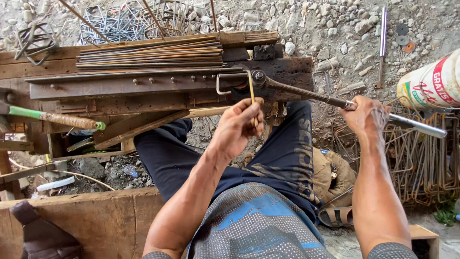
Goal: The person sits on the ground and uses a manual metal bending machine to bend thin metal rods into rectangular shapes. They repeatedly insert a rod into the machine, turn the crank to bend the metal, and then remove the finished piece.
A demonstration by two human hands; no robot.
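My left hand (238,123) grips a thin steel rod (251,91) that runs up to the pivot bolt (259,76) of a bending jig on a wooden workbench (120,86). The rod's far end is bent into a hook shape (225,84) against the bench's metal rail. My right hand (366,115) holds the long metal bending lever (412,123), which reaches from the pivot out to the right. A bundle of straight rusty rods (148,53) lies along the back of the bench.
Bent wire stirrups lie piled at the right (421,163) and at the top on the gravel (124,21). A white bucket (429,85) stands at right. A green-handled tool (52,116) rests on the bench at left. A steel pipe (383,29) lies on gravel.
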